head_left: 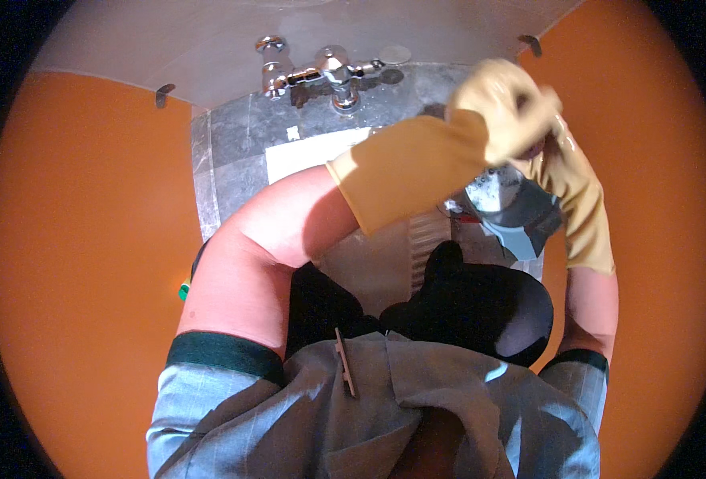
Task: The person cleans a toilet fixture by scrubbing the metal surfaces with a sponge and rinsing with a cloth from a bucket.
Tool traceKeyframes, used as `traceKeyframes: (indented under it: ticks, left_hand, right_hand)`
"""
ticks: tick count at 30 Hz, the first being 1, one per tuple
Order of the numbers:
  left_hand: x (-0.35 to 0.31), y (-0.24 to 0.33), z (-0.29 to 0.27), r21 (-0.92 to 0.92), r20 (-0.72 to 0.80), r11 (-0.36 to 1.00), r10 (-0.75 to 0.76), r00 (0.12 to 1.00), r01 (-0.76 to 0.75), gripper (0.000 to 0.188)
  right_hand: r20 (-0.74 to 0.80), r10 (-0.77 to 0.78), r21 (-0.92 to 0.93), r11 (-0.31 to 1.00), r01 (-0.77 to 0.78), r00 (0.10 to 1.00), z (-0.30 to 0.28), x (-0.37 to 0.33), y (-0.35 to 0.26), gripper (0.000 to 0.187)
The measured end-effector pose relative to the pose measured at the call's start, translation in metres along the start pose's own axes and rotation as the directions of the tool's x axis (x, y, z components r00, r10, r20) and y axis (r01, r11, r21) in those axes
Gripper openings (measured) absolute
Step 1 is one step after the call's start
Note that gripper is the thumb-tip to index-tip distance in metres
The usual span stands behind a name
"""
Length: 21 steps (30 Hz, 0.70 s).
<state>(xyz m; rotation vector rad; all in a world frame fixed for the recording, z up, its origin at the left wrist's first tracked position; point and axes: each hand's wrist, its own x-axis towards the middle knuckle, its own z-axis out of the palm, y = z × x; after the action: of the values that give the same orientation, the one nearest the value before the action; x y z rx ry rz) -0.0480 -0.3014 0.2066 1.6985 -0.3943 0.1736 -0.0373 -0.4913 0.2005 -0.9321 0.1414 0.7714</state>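
Observation:
Both my hands wear wet yellow rubber gloves and meet at the upper right. My left hand reaches across from the left, its fingers curled and smeared by motion. Close against it is my right hand, its fingers partly hidden behind the left. A small dark reddish patch shows between the gloves; what it belongs to I cannot make out. Below the hands stands a container with whitish, foamy-looking contents. A light blue-grey piece shows at its near side.
A chrome valve and pipe stick up at the far side by the grey wall. A white squat toilet with a ribbed strip lies in the grey tiled floor, partly under my left arm. Orange partitions stand close on both sides.

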Motion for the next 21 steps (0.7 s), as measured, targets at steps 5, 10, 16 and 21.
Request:
traceKeyframes:
  ticks: [5,10,16,21]
  left_hand:
    - [-0.006,-0.046,-0.109,0.128,0.383,0.827,-0.550,0.742,0.547,0.062]
    - [-0.060,-0.105,-0.185,0.488,0.381,0.548,-0.834,0.400,0.679,0.061]
    - [-0.087,-0.100,-0.247,0.930,0.145,0.261,-0.908,0.394,0.260,0.054]
    - [-0.069,-0.102,-0.307,0.926,0.042,0.153,-0.950,0.309,0.344,0.032]
  right_hand:
    - [-0.087,-0.135,-0.790,0.614,0.014,0.987,0.060,0.021,-0.011,0.048]
    - [-0.134,-0.111,-0.887,0.457,-0.069,0.985,0.123,0.085,-0.002,0.043]
    - [0.275,-0.452,-0.697,0.514,0.500,0.848,0.155,0.161,0.032,0.055]
    - [0.515,-0.478,-0.855,-0.345,0.387,0.711,0.196,0.227,0.107,0.069]
